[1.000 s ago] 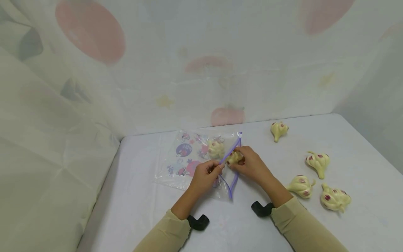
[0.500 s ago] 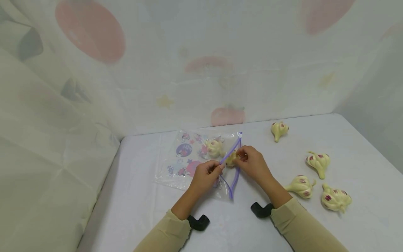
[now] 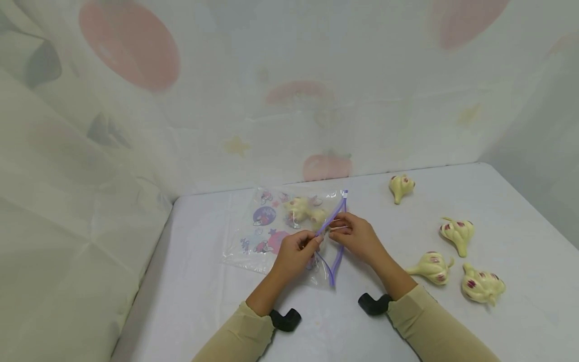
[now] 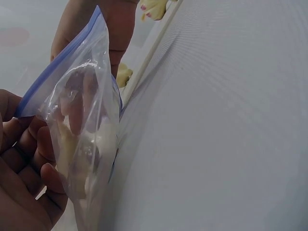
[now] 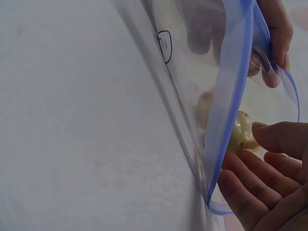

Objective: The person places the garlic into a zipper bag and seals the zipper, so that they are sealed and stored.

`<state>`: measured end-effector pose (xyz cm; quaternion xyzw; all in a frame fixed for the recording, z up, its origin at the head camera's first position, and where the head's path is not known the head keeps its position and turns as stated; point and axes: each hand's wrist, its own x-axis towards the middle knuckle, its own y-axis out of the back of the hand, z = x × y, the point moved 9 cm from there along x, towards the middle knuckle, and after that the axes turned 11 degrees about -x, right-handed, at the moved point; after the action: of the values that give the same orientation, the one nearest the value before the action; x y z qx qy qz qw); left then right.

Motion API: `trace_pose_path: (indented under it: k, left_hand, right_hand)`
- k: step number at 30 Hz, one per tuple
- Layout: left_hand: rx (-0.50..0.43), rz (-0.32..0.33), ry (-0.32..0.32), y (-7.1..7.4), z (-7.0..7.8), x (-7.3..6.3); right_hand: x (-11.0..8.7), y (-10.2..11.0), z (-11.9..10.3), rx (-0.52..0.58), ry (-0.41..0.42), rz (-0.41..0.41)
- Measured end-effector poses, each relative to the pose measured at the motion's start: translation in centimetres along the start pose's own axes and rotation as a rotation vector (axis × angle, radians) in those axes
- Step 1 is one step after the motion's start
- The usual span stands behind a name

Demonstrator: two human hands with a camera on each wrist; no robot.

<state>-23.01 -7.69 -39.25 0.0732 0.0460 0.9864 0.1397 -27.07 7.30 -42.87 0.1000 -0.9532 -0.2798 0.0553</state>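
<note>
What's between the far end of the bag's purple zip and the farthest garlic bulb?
In the head view, that stretch is bare white tabletop from the zip bag to the garlic bulb; the right hand is below it.

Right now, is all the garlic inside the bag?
No, four garlic bulbs lie on the white table, outside the bag.
</note>
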Motion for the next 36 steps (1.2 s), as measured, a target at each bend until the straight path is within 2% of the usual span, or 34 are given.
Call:
trace_pose_path:
  k: [10, 14, 17, 20, 26, 30, 34, 36]
  left_hand:
    - [0.020, -0.003, 0.002, 0.0, 0.1, 0.0]
    - [0.028, 0.011, -0.010, 0.1, -1.5, 0.4]
    - [0.036, 0.021, -0.017, 0.4, -2.8, 0.7]
    - [0.035, 0.026, -0.026, 0.5, -3.3, 0.7]
    - [0.032, 0.020, -0.046, 0.5, -3.3, 0.7]
    - [0.029, 0.025, -0.028, 0.5, -3.4, 0.6]
    - [0.020, 0.035, -0.014, 0.5, -3.3, 0.6]
    - [0.027, 0.026, -0.008, 0.4, -2.7, 0.5]
  right_hand:
    - [-0.1, -0.3, -0.1, -0.016, -0.010, -0.030]
    - [-0.2, 0.2, -0.2, -0.059, 0.001, -0.027]
    - [-0.2, 1.0, -0.3, -0.116, 0.010, -0.010]
    - [-0.4, 2.1, -0.5, -0.171, 0.015, 0.003]
    - [-0.9, 4.3, -1.2, -0.295, 0.030, 0.030]
    - [-1.5, 5.7, -2.0, -0.372, 0.064, 0.048]
    - [-2.7, 7.1, -2.4, -0.414, 0.083, 0.032]
    - [-3.5, 8.0, -2.3, -0.425, 0.082, 0.013]
